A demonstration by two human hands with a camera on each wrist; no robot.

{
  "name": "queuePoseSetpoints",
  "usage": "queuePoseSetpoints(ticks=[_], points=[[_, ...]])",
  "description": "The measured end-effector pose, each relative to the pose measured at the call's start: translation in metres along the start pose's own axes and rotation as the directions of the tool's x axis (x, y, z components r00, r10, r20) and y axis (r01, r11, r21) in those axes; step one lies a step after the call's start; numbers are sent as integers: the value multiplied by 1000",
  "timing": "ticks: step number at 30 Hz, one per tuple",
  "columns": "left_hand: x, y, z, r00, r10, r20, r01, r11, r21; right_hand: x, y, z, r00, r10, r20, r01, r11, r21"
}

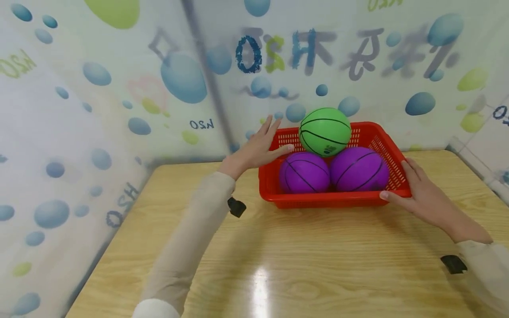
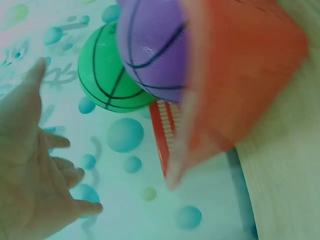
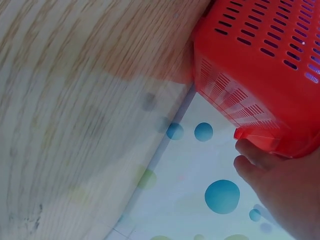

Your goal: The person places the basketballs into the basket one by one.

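Note:
A red plastic basket [image 1: 330, 201] with slotted walls stands on the table, holding two purple balls [image 1: 304, 173] [image 1: 359, 170] side by side and a green ball [image 1: 325, 131] behind and partly above them. All have black basketball lines. At the basket's left end, my left hand [image 1: 260, 148] is raised with fingers spread; in the left wrist view the hand [image 2: 35, 160] is apart from the basket and grasps nothing. My right hand [image 1: 425, 198] grips the basket's right front corner, thumb at the front rim and fingers along the right side. The right wrist view shows its fingers [image 3: 255, 155] at the rim.
The wooden table [image 1: 302, 256] extends in front of the basket and to both sides. Close behind the basket rises a white wall covering [image 1: 159, 132] printed with blue and green spots and lettering. Dark wrist pieces [image 1: 237, 207] sit by both sleeves.

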State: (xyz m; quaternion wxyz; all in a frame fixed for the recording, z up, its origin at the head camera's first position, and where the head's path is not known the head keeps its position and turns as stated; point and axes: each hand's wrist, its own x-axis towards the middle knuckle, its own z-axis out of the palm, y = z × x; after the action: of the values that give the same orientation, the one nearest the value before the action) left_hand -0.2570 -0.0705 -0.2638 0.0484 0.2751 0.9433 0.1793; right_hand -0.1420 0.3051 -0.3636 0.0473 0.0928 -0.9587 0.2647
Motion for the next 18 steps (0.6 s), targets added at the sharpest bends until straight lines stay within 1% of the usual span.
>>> queuePoseSetpoints(ticks=[2, 4, 7, 9, 11, 13, 18], points=[[-12, -8, 2, 999, 34, -19, -34, 999, 32, 0, 0, 0, 1000, 2, 6, -2, 1000, 6], [-26, -15, 5, 998, 60, -24, -58, 995, 78, 1, 0, 0, 1000, 5, 7, -5, 1000, 9], [-46, -22, 10, 996, 88, -26, -83, 985, 152, 1, 0, 0, 1000, 4, 3, -4, 1000, 9], [-55, -26, 13, 994, 104, -31, -95, 974, 204, 1, 1, -1, 1000, 6, -4, -6, 1000, 5], [-63, -30, 16, 993, 112, -45, -98, 966, 241, 0, 3, -1, 1000, 10, -9, -10, 1000, -1], [-69, -34, 19, 992, 109, -65, -89, 961, 260, -1, 4, -1, 1000, 7, -18, -7, 1000, -9], [-83, -39, 25, 990, 78, -118, -39, 953, 301, -2, 6, -1, 996, -46, -80, 42, 997, -61]])
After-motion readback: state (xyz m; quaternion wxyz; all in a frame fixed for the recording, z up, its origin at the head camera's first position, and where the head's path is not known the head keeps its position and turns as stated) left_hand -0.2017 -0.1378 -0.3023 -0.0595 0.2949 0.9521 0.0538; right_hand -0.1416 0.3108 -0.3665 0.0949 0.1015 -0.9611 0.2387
